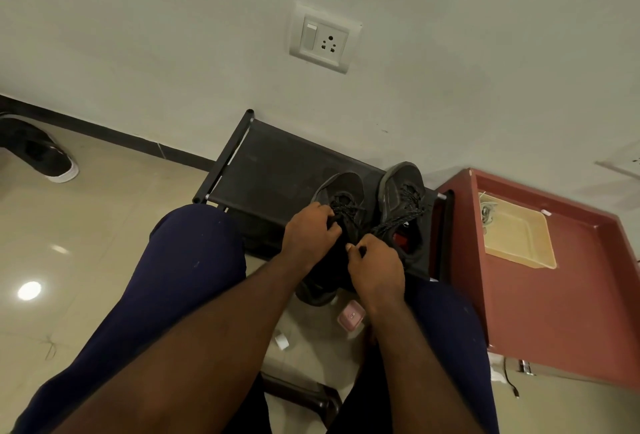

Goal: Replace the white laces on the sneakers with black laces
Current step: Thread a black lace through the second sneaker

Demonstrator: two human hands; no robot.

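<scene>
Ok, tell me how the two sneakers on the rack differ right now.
The left sneaker is being handled: the left hand grips its lacing, the right hand pinches a lace beside it; neither hand holds the right sneaker. The hands hide the left sneaker's opening; the right sneaker's shows red inside. Both are dark, dark-laced, toes toward the wall on the black rack.

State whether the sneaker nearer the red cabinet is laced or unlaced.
Laced. Black speckled laces criss-cross the front of the sneaker; whether they are tied, cannot tell.
</scene>
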